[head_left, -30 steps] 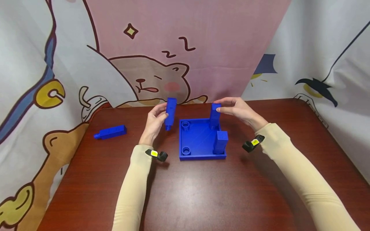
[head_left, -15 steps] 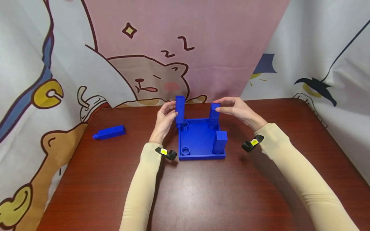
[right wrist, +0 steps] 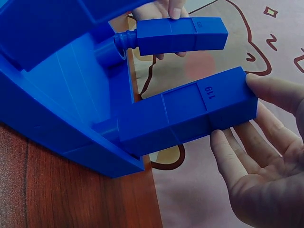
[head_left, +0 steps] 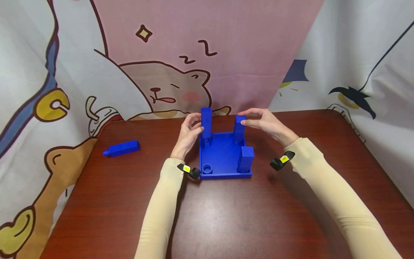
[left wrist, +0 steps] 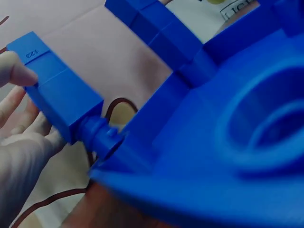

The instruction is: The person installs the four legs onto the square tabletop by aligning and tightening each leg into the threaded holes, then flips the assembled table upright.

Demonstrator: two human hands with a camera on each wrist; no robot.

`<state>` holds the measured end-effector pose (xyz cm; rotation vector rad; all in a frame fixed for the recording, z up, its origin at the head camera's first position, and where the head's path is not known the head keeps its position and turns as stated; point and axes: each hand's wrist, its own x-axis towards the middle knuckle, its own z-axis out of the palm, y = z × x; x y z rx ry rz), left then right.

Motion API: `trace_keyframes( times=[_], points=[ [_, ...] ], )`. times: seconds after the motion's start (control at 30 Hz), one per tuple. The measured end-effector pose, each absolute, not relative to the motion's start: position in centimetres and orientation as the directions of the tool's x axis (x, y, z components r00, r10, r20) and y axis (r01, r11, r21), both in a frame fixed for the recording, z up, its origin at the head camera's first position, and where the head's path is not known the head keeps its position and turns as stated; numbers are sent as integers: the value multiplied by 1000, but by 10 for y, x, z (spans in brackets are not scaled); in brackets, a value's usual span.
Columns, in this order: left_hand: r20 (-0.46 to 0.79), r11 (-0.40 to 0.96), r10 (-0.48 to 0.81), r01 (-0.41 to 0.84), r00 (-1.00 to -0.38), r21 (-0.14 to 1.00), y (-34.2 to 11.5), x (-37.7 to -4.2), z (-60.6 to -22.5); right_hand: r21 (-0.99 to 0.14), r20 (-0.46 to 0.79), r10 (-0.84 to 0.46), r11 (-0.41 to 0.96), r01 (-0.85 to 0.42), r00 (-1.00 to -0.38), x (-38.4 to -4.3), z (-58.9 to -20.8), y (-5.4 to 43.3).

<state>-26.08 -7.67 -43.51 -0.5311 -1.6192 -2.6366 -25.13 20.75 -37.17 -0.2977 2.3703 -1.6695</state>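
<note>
My left hand [head_left: 187,135] grips a blue square leg [head_left: 206,120] upright over the back-left socket of a square blue tabletop piece [head_left: 223,158]. In the left wrist view, the threaded end [left wrist: 97,135] of that leg sits at the socket's mouth, with its ribs showing. My right hand [head_left: 266,124] pinches the top of the back-right leg [right wrist: 190,109], marked 119, which stands in its socket. Another leg [head_left: 247,158] stands untouched at the front right. At the front left, a round socket [head_left: 207,168] has nothing in it.
A loose blue leg [head_left: 122,148] lies on its side on the brown wooden table [head_left: 226,219], left of the base. Behind the table's back edge hangs a printed curtain [head_left: 252,50]. Each sleeve carries a black wrist camera [head_left: 279,162].
My left hand has moved right, bringing its leg from beside the base to upright over the back-left socket. My right hand stays on the back-right leg.
</note>
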Motion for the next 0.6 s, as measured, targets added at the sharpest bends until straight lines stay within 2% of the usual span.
trace_keyframes(
  times=[0.23, 0.6],
  points=[
    [251, -203, 269, 200, -930, 958, -87, -260, -433, -941, -73, -296, 338, -32, -952, -252, -370, 208],
    [215, 18, 367, 238, -905, 971, -99, -254, -422, -946, -70, -295, 323, -31, -953, -251, -370, 207]
  ],
)
